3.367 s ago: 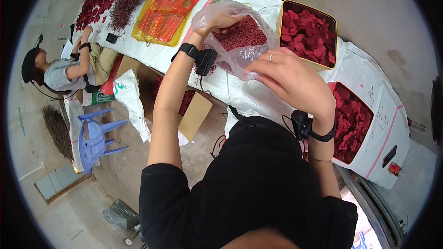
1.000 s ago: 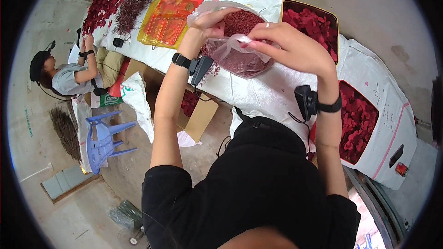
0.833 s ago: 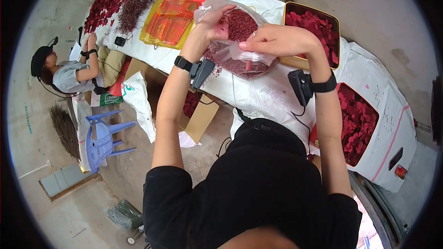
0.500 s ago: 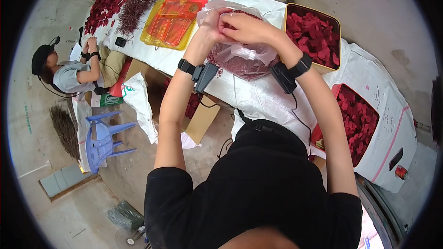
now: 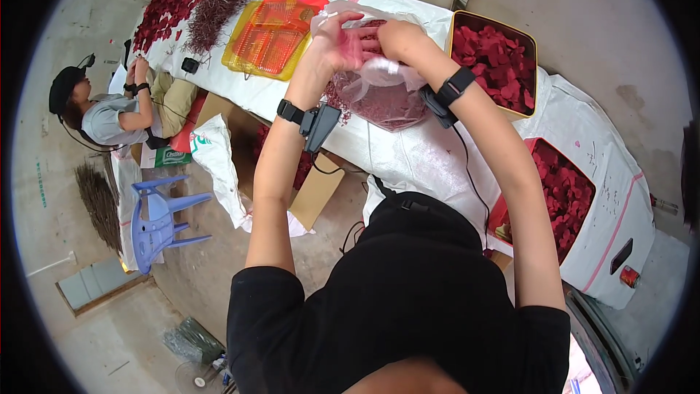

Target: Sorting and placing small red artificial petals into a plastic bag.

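A clear plastic bag (image 5: pixel 386 106) full of small dark-red bits lies on the white-covered table, its mouth spread open. At the bag's left rim is my left hand (image 5: pixel 348 42), palm turned up and fingers stretched out toward the right. My right hand (image 5: pixel 402 40) bends down over the bag's opening, just beside the left fingertips. Its fingers are hidden behind the back of the hand, so what they hold does not show. Some loose dark-red bits (image 5: pixel 343 109) lie beside the bag.
Left of the bag lie red and yellow trays (image 5: pixel 273 33), a heap of thin dark stems (image 5: pixel 219 11) and red petals (image 5: pixel 166 18). Tins of red petals (image 5: pixel 496 62) (image 5: pixel 558 193) stand at right. A co-worker (image 5: pixel 120 113) sits far left, near a blue plastic chair (image 5: pixel 164 219).
My left hand has turned its palm up and straightened its fingers. The right hand, earlier touching the left, has curled downward over the bag's opening.
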Demonstrator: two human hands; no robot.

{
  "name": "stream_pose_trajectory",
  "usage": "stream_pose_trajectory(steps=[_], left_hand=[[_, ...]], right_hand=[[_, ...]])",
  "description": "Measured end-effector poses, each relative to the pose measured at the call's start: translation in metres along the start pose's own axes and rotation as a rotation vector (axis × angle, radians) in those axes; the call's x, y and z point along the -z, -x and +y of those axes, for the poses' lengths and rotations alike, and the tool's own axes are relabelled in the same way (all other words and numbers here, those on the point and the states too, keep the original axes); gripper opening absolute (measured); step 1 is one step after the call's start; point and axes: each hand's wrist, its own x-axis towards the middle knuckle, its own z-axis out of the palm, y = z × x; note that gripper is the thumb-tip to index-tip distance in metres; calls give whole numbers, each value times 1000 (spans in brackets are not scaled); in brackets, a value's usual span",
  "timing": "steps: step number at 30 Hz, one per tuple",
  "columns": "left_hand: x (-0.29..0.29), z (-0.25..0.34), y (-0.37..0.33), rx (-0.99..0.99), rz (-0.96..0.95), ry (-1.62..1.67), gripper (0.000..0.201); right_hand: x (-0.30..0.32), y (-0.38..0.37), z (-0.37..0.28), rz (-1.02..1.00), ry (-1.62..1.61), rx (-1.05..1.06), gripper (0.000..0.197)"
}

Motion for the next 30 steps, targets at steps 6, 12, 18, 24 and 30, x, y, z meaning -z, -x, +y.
stream_pose_trajectory(steps=[6, 12, 18, 24, 30], left_hand=[[7, 1, 9, -147, 96, -17, 54], [-6, 4, 32, -361, 84, -100, 48], [-10, -1, 32, -478, 107, -250, 54], [4, 3, 26, -511, 60, -317, 63], [-18, -13, 44, -497, 156, -451, 66]], right_hand=[[18, 12, -13, -137, 115, 25, 25], [21, 36, -39, -345, 202, 104, 28], [10, 28, -36, -46, 33, 72, 34], [27, 23, -42, -47, -1, 100, 37], [16, 15, -32, -108, 151, -21, 25]])
